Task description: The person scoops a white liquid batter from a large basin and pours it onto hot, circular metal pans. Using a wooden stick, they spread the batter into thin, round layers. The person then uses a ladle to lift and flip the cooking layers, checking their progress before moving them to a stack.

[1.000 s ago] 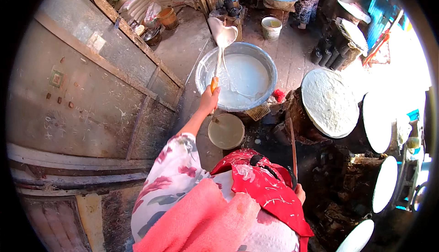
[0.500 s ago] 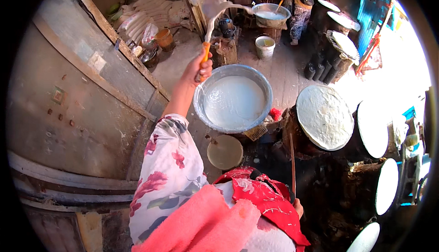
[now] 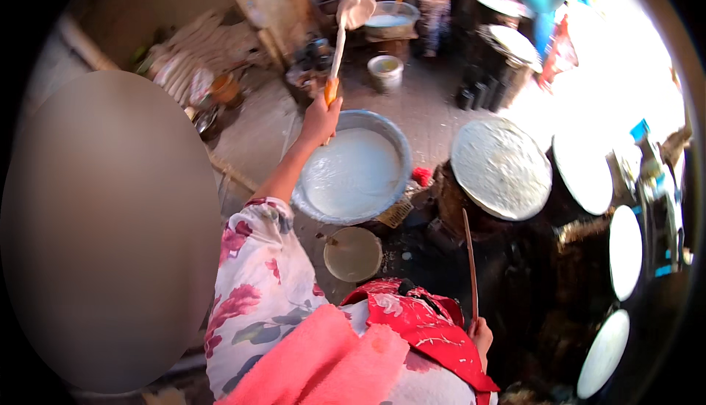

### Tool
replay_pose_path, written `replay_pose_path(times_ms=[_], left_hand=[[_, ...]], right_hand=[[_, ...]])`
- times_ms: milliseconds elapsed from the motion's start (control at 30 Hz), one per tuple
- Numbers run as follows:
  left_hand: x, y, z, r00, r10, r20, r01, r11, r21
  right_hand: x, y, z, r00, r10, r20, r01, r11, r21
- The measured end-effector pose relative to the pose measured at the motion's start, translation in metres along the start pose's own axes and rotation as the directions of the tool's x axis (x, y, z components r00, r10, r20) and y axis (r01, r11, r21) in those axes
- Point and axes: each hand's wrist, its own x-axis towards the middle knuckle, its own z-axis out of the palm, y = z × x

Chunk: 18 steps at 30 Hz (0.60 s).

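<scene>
My left hand [image 3: 321, 119] is closed round the orange handle of a batter-coated ladle [image 3: 358, 9]. The ladle points up and away, its bowl raised beyond the far rim of a grey-blue basin [image 3: 405, 158]. White batter [image 3: 351, 173] lies in the basin, just below and right of the hand. Low at the right of my body, my right hand [image 3: 482, 337] grips a long thin wooden stick [image 3: 471, 261], which slants upward. Past the stick's tip, a round griddle [image 3: 501, 169] is covered with a lumpy white layer.
A small round container [image 3: 353, 255] sits nearer than the basin. Several pale round griddles [image 3: 625, 252] line the right side. Farther off are a white bucket [image 3: 386, 74], another basin [image 3: 391, 21] and a person [image 3: 432, 0]. Sacks [image 3: 195, 55] lie at the back left. Blur hides the left side.
The ladle swung from a smeared, batter-trailing motion to a clearer upright pose. My view shifted, so the basin and griddles sit further left. More of my right hand shows, still on the stick.
</scene>
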Motion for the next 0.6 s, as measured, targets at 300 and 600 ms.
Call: replay_pose_path(times_ms=[300, 600], left_hand=[[-0.029, 0.066, 0.19, 0.28, -0.041, 0.959, 0.799, 0.564, -0.209], [-0.243, 0.21, 0.409, -0.513, 0.073, 0.855, 0.764, 0.494, 0.416]], right_hand=[[-0.059, 0.015, -0.018, 0.922, 0.295, -0.253, -0.269, 0.954, 0.133], [-0.081, 0.115, -0.054, 0.614, 0.582, -0.533, -0.322, 0.802, 0.504]])
